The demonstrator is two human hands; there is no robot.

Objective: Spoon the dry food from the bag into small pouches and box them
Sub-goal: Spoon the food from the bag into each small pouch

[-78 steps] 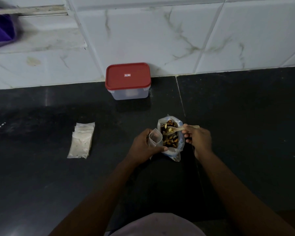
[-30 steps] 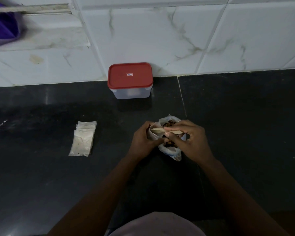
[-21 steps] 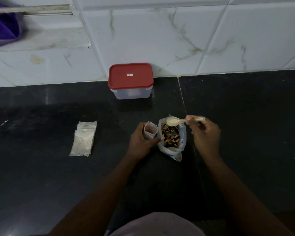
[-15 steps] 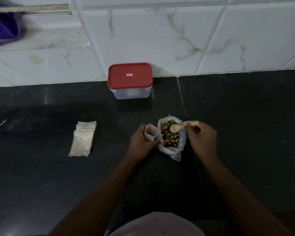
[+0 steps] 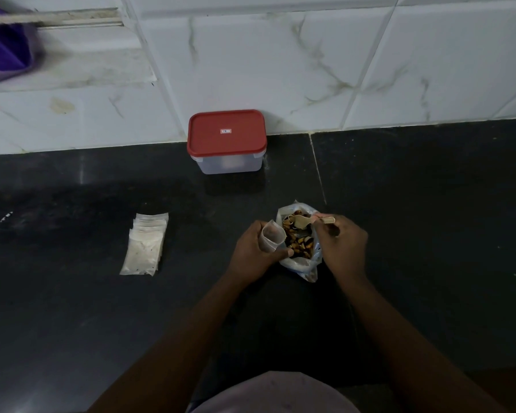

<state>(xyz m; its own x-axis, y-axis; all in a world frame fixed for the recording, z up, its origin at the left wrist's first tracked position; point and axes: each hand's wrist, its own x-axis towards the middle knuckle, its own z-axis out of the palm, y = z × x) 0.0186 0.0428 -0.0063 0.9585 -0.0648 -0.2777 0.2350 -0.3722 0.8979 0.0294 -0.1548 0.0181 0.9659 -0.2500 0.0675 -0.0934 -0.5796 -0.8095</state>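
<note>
Right grip [image 5: 342,245] on spoon [image 5: 300,224], handle part-hidden.

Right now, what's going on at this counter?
A person is portioning dry food. The left hand holds a small clear pouch open beside the clear plastic bag of brown dry food, which sits on the black counter. The right hand pinches a small pale spoon whose bowl is down in the bag. A stack of flat white pouches lies off to the left. The red-lidded clear plastic box stands closed by the tiled wall.
</note>
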